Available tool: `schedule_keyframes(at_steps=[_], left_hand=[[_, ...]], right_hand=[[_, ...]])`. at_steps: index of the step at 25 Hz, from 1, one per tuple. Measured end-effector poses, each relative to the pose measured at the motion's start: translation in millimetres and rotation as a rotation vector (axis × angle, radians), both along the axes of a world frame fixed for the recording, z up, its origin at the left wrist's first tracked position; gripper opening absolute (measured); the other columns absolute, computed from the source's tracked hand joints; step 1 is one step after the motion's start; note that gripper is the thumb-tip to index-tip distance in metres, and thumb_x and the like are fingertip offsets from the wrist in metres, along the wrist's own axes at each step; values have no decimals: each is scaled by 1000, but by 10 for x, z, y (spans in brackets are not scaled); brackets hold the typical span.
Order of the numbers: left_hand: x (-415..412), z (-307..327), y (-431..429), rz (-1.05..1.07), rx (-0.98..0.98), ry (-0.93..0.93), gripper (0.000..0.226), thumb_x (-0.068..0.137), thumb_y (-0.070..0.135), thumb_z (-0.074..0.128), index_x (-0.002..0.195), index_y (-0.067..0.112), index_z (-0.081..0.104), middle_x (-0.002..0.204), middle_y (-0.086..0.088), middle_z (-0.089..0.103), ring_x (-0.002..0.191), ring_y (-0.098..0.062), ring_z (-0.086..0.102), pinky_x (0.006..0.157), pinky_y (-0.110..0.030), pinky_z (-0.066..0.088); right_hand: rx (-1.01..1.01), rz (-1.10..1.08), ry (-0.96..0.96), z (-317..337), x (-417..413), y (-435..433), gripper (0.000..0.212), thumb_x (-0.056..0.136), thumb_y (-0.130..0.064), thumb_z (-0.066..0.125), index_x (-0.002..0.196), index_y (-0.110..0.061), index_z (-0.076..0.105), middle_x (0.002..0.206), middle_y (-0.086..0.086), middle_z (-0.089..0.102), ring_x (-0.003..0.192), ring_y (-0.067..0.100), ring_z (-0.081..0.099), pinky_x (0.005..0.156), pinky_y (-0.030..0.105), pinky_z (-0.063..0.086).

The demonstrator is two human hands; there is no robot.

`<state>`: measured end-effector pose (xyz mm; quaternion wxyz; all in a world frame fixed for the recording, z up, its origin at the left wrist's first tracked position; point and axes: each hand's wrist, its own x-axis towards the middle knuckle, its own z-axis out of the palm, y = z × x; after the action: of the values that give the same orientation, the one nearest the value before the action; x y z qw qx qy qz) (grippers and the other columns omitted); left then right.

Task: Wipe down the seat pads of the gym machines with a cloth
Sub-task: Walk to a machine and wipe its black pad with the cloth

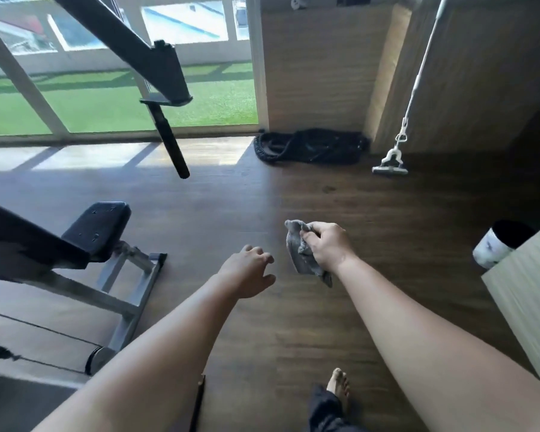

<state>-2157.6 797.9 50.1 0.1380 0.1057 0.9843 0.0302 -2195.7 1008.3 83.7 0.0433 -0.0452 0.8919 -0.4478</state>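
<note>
My right hand [326, 244] is stretched out over the wooden floor and grips a crumpled grey cloth [299, 254], which hangs down from the fist. My left hand [250, 269] hovers just to its left, fingers loosely apart and holding nothing. At the left stands a gym bench on a grey metal frame [128, 275]; its black seat pad [98, 227] is about an arm's width left of my left hand. The long black back pad [25, 241] runs off the left edge.
A black machine arm with a hanging handle bar [169, 141] juts overhead at upper left. A coiled black rope [309, 146] and a white mop [390, 165] lie by the wooden wall. A light wood counter edge [524, 304] and a white bin [496, 244] are at right. My bare foot [338, 386] is below.
</note>
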Motion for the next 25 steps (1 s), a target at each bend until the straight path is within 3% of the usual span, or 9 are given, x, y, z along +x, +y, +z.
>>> schedule_keyframes(at_steps=[3,8,11,16,19,25], left_hand=[[-919,11,216,42,22,-8,55,99,52,53,147,27,50,142,-2,52,139,-25,37,105,-43,46],[-2326,114,388,110,50,-1,55,98,52,53,146,26,50,141,-3,52,137,-25,38,105,-45,46],[-3139,103,400,124,53,7,54,98,51,54,146,26,51,142,-3,52,137,-25,38,106,-43,45],[-4503,41,197,153,62,-2,54,98,50,55,146,25,51,143,-4,52,139,-26,37,107,-45,45],[-5210,81,14,170,47,-9,55,98,50,53,147,25,50,143,-5,51,139,-27,37,107,-46,45],[-6484,120,-392,278,55,-3,56,98,53,53,147,26,49,145,-3,51,138,-25,38,109,-45,44]], right_hand=[[10,28,-35,21,-1017,213,17,94,-29,62,80,-25,71,79,-6,74,83,19,68,74,30,52],[40,72,-45,284,-2535,389,20,95,-30,62,77,-28,70,69,-15,70,70,5,65,61,19,49],[67,98,-51,254,-3377,322,20,95,-35,62,78,-29,71,73,-12,71,74,12,68,66,26,52],[106,137,-28,199,-4746,84,21,96,-35,60,81,-27,72,78,-7,71,78,16,64,64,25,42],[105,151,-10,243,-5466,-54,17,96,-32,61,90,-23,75,86,-3,73,86,20,64,74,29,46],[174,263,19,285,-6911,-426,19,97,-34,58,91,-24,74,87,-4,71,86,20,64,78,34,52]])
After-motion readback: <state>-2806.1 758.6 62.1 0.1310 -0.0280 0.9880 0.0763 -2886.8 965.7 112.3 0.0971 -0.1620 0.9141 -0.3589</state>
